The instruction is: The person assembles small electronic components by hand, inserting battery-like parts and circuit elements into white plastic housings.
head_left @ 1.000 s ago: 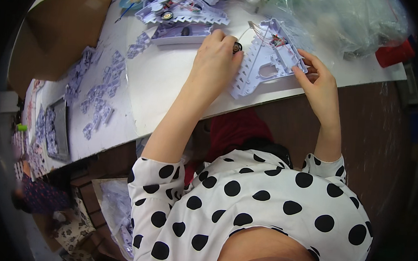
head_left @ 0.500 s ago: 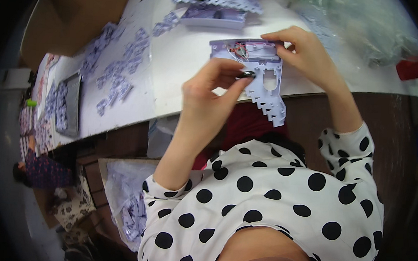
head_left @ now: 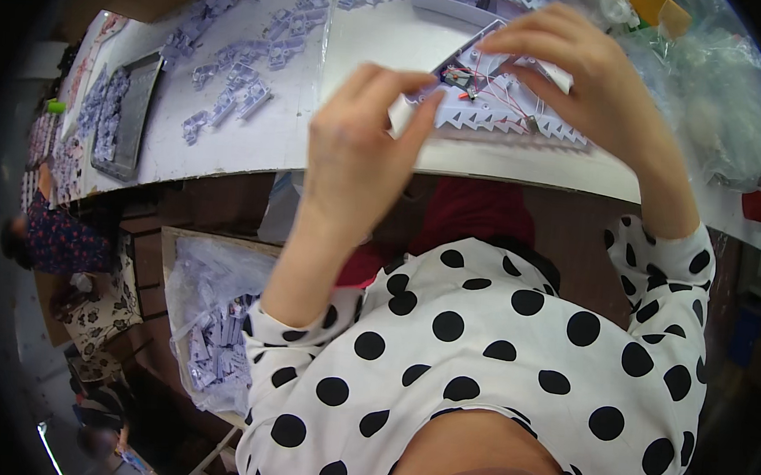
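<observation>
We have the wired lavender housing (head_left: pixel 495 111) near the bench's (head_left: pixel 509 164) front edge | toothed long side faces us, roughly left-right | left hand (head_left: pixel 361 135) at its left corner, right hand (head_left: pixel 596 83) arched over its far side | whether either pinches, we cannot tell

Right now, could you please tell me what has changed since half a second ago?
The pale housing has turned, its toothed edge now along the near side; the dark round part no longer shows in the left hand. The scattered pieces and black tray stayed put.
</observation>
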Available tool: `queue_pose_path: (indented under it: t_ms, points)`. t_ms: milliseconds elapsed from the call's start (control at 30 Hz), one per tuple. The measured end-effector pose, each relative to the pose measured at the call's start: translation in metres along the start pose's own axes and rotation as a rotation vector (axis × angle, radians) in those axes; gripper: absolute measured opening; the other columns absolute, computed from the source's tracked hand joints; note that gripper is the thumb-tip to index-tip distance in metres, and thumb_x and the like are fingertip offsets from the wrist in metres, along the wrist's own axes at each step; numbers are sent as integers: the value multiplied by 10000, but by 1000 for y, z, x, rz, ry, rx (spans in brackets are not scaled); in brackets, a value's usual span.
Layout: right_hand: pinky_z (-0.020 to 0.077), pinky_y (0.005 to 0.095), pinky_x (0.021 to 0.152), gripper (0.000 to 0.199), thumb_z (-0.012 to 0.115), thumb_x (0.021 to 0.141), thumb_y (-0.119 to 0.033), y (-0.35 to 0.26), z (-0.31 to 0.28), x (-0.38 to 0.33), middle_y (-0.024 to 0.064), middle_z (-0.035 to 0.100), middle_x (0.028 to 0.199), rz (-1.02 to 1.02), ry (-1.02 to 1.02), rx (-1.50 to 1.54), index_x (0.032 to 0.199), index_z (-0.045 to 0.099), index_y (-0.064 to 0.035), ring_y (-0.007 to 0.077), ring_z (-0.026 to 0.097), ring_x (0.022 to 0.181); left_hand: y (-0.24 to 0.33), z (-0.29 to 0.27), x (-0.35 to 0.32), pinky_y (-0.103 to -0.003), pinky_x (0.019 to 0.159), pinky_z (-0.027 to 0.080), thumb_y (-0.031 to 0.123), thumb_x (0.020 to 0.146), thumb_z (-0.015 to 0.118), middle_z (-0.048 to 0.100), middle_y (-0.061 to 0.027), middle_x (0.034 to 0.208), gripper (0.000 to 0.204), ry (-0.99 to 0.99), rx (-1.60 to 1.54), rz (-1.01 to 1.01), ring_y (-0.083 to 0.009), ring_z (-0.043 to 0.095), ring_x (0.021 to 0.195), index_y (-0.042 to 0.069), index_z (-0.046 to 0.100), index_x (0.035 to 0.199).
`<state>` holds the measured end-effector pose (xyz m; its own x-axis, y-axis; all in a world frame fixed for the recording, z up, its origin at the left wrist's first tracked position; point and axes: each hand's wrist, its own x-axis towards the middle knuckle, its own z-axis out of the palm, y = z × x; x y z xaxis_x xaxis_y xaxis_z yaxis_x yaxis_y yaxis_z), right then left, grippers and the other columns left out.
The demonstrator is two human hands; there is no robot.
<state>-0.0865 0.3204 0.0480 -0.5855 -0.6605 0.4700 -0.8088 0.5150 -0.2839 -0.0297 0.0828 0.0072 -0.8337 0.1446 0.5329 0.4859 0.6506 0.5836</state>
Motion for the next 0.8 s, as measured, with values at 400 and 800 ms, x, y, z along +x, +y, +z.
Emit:
queue_pose_path:
  t_ms: [400, 800]
  points:
    - [532, 335, 732, 223, 829, 750, -189, -37, 28, -44, 5, 634, 912, 215, 80, -274, 915, 711, -94, 202, 610, 897, -21, 26, 52, -371, 778, 503, 117, 868, 767, 626, -86, 947, 121, -319, 31, 159, -268, 629, 880, 81, 772, 984]
    - [531, 379, 695, 156, 708, 884, -202, -21, 49, 12, 64, 692, 853, 390, 295, -3, 990, 751, -95, 261, 662, 840, -9, -7, 74, -304, 861, 555, 51, 931, 709, 711, -96, 1127, 205, -406, -72, 41, -215, 717, 1055, -10, 648, 1117]
